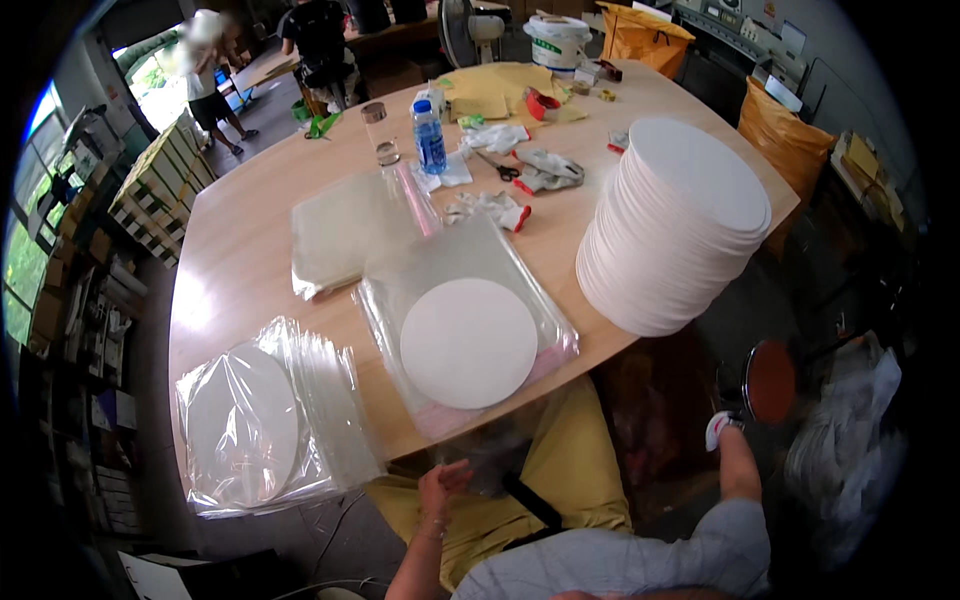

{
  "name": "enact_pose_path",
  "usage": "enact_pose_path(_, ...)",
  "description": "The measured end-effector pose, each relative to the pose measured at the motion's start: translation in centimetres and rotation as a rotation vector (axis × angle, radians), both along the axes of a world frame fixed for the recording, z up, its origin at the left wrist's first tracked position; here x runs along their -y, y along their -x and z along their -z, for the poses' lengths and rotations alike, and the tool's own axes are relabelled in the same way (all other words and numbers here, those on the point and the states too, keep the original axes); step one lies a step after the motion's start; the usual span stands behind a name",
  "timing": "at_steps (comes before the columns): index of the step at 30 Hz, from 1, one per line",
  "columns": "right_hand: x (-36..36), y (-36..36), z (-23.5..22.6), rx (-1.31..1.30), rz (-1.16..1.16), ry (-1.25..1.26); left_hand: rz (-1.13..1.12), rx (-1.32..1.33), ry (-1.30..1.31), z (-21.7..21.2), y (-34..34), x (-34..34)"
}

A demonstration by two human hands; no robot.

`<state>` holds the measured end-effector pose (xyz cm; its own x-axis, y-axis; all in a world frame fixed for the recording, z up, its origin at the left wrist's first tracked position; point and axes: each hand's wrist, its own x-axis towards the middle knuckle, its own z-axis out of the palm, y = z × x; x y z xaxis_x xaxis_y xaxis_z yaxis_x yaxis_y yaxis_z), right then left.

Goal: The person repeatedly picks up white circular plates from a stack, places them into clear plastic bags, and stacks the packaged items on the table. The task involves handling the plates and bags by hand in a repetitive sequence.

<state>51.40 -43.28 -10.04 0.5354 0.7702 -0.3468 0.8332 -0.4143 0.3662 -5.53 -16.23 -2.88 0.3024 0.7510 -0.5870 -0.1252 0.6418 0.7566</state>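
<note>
My left hand (pixel 446 487) is over my lap, just below the table's near edge, fingers stretched to the right and nothing seen in them. Out at the right, beside a round brown stool, is my right hand (pixel 718 430); something white with red marks covers it, perhaps a glove, and its fingers cannot be made out. In front of me a white round disc (pixel 469 343) lies on a pile of clear plastic bags (pixel 480 250). To its left, more discs in clear bags (pixel 245 420) overlap at the table edge. A tall stack of white discs (pixel 670 240) stands at the right.
Behind the bags on the wooden table (pixel 235 240) are another bag pile (pixel 340 230), a blue-capped bottle (pixel 429 138), a clear cup (pixel 381 135), work gloves (pixel 548 170), scissors (pixel 500 168) and a tape dispenser (pixel 541 104). The stool (pixel 770 382) stands at the right. Two people are in the background.
</note>
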Motion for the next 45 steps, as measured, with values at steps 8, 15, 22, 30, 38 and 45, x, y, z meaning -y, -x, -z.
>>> enact_pose_path(8, -24.5, 17.7, -9.4, -0.522, -0.820, -1.071, 0.007, 0.057, -0.030, -1.5, 1.3, -0.4)
enact_pose_path(15, -29.3, 17.9, -12.0, -0.891, -1.134, -0.986, 0.261, -1.296, -1.395, -1.1, 3.2, -1.9)
enact_pose_path(22, -29.0, 17.4, -13.1, -0.943, -1.094, -0.905, 0.419, -0.794, -1.818, -1.6, 0.9, -5.9)
enact_pose_path(30, -28.6, 17.1, -13.2, -0.947, -1.067, -0.933, 0.489, -0.657, -1.753, -2.9, -0.1, -6.1)
enact_pose_path(38, -27.7, 16.8, -11.8, -0.926, -0.601, -0.751, 0.184, -0.606, -1.247, -2.1, -0.1, -4.7)
enact_pose_path(45, -29.2, 19.6, -12.5, -0.888, -0.106, -0.706, -0.001, -0.681, -0.803, -2.0, -1.4, -5.1)
